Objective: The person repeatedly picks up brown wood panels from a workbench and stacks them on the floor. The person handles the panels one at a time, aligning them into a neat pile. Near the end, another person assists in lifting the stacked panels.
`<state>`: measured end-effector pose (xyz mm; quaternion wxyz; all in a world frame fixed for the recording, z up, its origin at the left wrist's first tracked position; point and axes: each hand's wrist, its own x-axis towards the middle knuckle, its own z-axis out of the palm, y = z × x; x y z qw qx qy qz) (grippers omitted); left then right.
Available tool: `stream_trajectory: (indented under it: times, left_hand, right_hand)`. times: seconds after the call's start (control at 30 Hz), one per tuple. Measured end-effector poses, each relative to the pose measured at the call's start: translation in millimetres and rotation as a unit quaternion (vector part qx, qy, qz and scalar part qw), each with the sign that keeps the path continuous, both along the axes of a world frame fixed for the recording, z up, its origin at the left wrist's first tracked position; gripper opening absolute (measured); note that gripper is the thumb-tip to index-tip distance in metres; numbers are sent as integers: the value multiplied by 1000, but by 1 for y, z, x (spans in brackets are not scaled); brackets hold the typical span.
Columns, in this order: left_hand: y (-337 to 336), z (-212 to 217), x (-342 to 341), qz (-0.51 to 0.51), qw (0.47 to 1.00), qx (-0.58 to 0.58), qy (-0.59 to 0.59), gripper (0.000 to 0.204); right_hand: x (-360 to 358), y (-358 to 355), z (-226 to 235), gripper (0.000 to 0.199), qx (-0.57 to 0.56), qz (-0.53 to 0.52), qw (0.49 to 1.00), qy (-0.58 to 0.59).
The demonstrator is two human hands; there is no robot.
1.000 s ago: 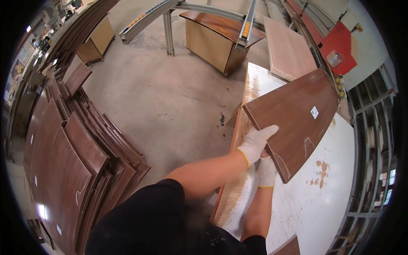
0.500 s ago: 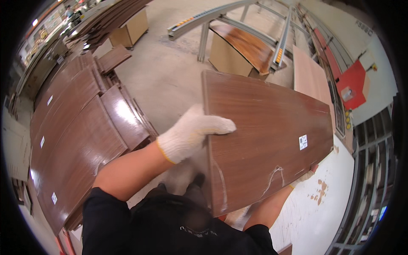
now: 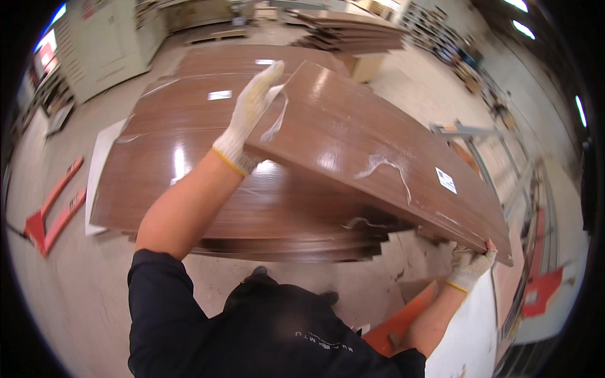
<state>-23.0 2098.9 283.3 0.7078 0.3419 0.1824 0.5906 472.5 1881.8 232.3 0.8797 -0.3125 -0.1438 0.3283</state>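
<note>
A brown wood-grain board (image 3: 353, 132) with a white label hangs tilted between my two hands. My left hand (image 3: 249, 113), in a white knit glove with a yellow cuff, grips its left end. Near the board's right front corner, my right hand (image 3: 471, 268) in a similar glove clasps the lower edge, thumb on top. Scraps of clear film cling to the board's face. Just beyond and below it lies a stack of similar brown boards (image 3: 151, 160), partly hidden by the held board.
Red pallet truck forks (image 3: 57, 220) stick out at the left of the stack. More brown boards (image 3: 353, 31) are piled at the back. A metal frame (image 3: 498, 148) stands at the right, and a white surface (image 3: 469, 334) lies beside my right forearm.
My view has turned left, and the board has come round over the stack with both hands on it. My left hand has moved up along its left end.
</note>
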Motion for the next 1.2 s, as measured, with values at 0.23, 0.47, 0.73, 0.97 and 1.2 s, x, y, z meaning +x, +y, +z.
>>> stream_trajectory:
  times: [0.23, 0.47, 0.73, 0.97, 1.2]
  left_hand:
    - [-48, -21, -169, 10, 981, 126, -147, 83]
    - [-14, -61, -182, 160, 595, 88, 783, 72]
    - [19, -126, -150, 156, 445, 173, 865, 87]
    - [15, -120, -150, 129, 437, 155, 877, 90]
    - [15, -111, -151, 116, 450, 163, 870, 89]
  right_hand:
    - [-167, 183, 21, 57, 52, 154, 985, 52]
    - [-316, 332, 37, 55, 41, 276, 949, 145]
    - [-434, 479, -6, 53, 13, 355, 913, 199]
    - [-485, 563, -39, 56, 4, 365, 907, 210]
    - [-496, 614, -64, 57, -21, 373, 910, 179]
